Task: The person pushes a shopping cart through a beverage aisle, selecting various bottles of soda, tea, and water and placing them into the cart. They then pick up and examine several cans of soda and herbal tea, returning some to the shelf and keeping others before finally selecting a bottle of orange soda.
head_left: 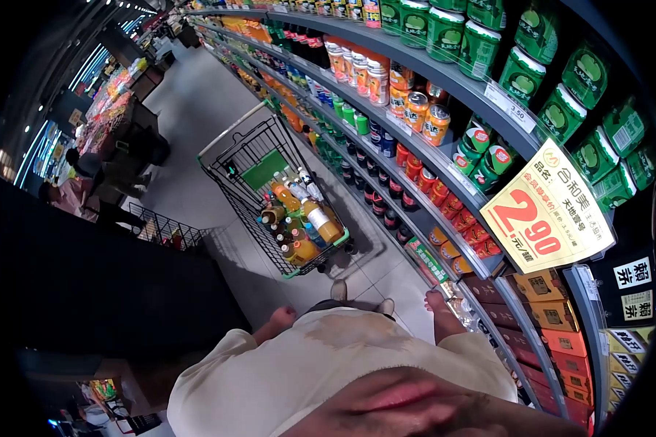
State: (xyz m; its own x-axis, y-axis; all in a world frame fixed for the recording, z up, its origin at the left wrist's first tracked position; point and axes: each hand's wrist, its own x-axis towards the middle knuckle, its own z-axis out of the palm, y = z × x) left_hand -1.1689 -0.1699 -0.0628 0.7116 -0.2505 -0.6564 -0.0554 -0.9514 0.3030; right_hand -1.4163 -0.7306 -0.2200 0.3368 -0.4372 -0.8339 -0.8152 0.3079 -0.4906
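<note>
A shopper in a cream shirt (306,371) stands in a supermarket drinks aisle, seen from above through a head-worn camera. The person's right hand (437,300) hangs down at the end of a bare forearm, just beside the front rail of the lower shelf (488,342). Whether it touches the rail cannot be told. The left hand (280,318) hangs low at the other side, above the tiled floor and apart from any goods. Too little of either hand shows to tell how far the fingers are open, and nothing can be seen held in them.

A wire shopping cart (229,186) stands ahead of the shopper's shoes (339,290), close against the shelving on the right. It is loaded at its near end with bottles (302,218), several with orange or yellow contents, and a green panel (264,169) lies further in.

The shelves carry rows of cans and jars, with green packs (583,80) along the top tier and brown boxes (543,288) low down. A yellow price sign (547,211) reading 2.90 hangs from a shelf edge. Other people (76,164) stand well apart at the far left of the store.
</note>
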